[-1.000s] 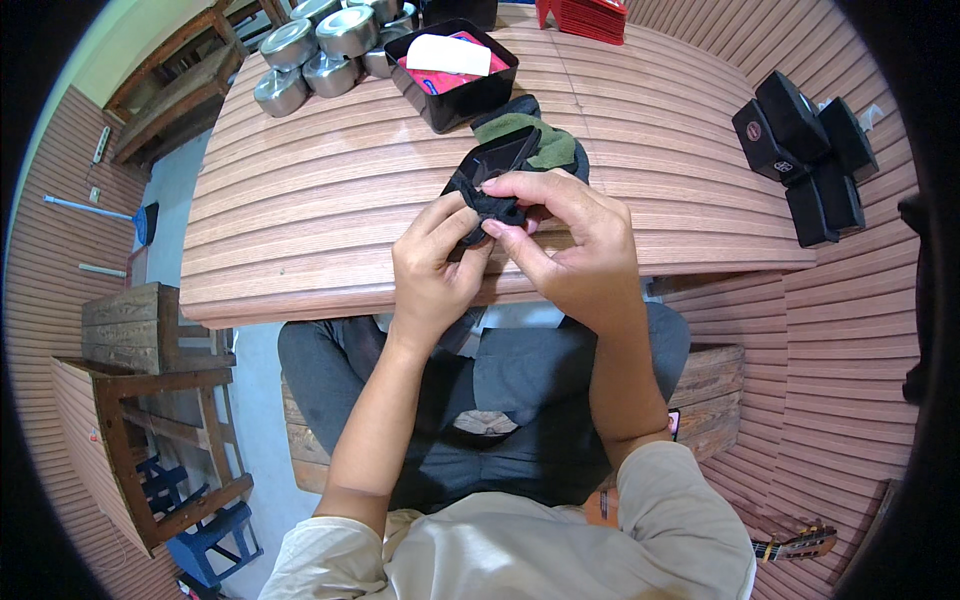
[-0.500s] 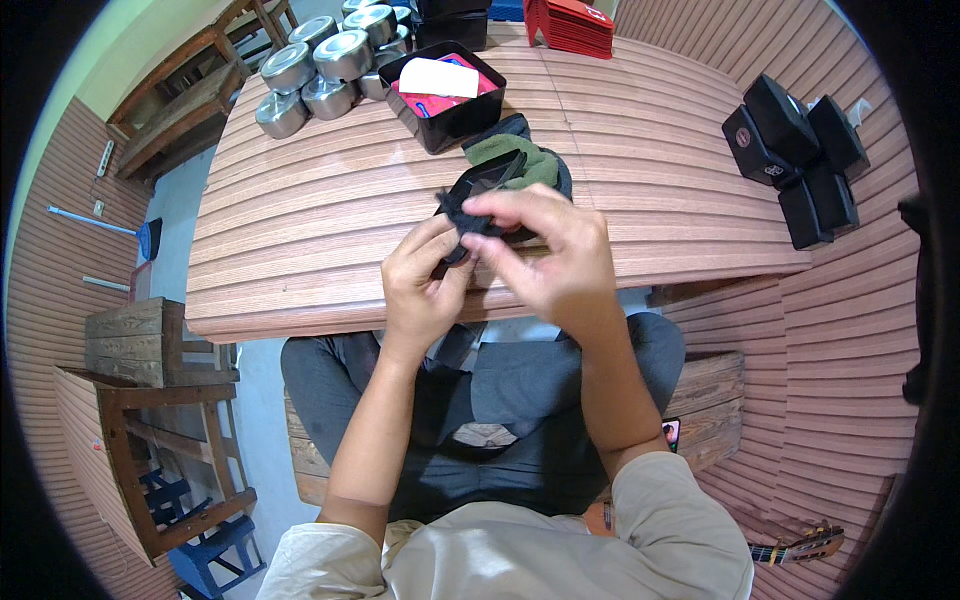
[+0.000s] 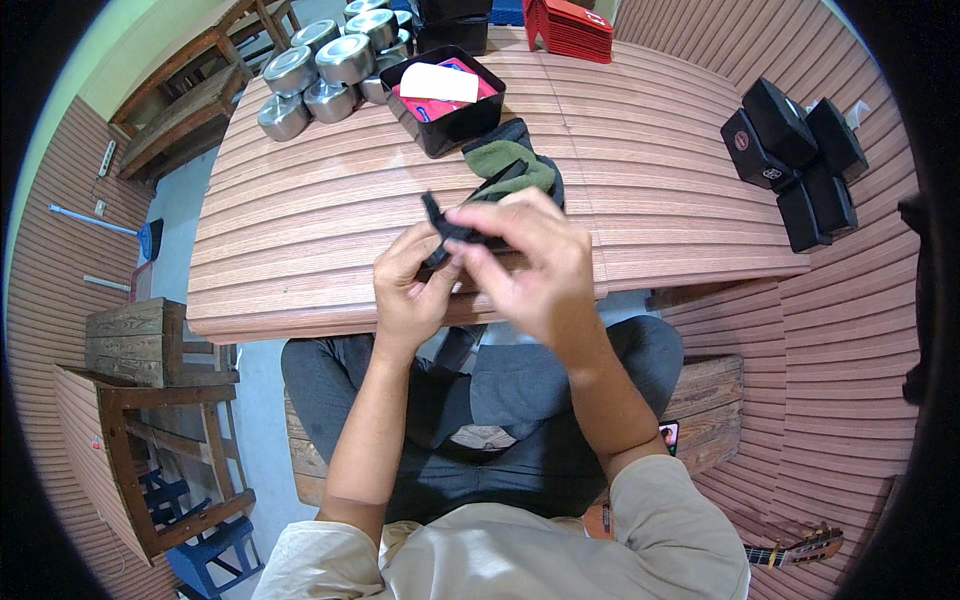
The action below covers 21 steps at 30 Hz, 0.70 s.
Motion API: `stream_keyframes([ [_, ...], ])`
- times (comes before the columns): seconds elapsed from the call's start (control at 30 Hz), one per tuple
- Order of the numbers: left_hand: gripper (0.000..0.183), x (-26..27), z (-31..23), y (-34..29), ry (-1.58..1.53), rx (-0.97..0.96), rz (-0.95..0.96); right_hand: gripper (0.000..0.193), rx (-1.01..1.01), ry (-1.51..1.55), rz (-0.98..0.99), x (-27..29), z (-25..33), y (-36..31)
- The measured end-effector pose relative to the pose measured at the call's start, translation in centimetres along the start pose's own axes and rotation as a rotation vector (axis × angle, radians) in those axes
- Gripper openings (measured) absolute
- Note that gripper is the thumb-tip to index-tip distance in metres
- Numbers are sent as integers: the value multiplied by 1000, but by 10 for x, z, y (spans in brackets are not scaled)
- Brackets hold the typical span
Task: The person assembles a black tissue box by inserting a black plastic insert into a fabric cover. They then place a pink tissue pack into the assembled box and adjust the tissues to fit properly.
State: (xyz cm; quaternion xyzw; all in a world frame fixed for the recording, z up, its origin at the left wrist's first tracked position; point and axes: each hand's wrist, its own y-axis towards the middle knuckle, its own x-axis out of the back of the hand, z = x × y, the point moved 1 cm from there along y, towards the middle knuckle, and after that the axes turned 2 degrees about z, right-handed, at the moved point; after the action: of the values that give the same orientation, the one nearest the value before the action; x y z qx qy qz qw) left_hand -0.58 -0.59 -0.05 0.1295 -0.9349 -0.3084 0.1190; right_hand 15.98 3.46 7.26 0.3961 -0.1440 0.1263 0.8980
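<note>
A narrow black strap (image 3: 432, 212) is held just above the near edge of the table (image 3: 330, 220), one end sticking up. My left hand (image 3: 408, 285) has closed its thumb and fingers around the lower part of it. From the right, my right hand (image 3: 540, 265) pinches the strap between thumb and fingertips, close beside the left fingers. Past the right knuckles, a green and dark grey cloth item (image 3: 490, 157) lies on the tabletop with a black strip across it. My fingers hide part of the strap, and I cannot tell whether it joins the cloth.
Beyond the cloth stands an open black box (image 3: 455, 130) with red and white things inside. Stacked metal tins (image 3: 345, 60) are at the far left, red folders (image 3: 570, 30) at the back. Black boxes (image 3: 785, 130) sit to the right. A guitar's headstock (image 3: 815, 545) shows low at right.
Both hands have shifted slightly left with the strap. Its free end now points up more distinctly, and more of the green cloth shows behind.
</note>
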Motion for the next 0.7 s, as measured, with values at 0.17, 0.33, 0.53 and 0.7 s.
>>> stream_keyframes([
  [0.17, 30, 1, -1, 2, -117, 51, 64, 27, -172, -79, -282, 14, -41, 8],
  [0.33, 41, -2, -5, 1, -248, 71, 54, 28, -259, 273, -383, 11, -67, 5],
  [0.53, 38, -2, -7, 3, -208, 82, 51, 27, -274, 338, -405, 14, -48, 4],
  [0.7, 20, -4, -6, 3, -110, 32, 20, 30, 181, -238, -198, 5, -14, 4],
])
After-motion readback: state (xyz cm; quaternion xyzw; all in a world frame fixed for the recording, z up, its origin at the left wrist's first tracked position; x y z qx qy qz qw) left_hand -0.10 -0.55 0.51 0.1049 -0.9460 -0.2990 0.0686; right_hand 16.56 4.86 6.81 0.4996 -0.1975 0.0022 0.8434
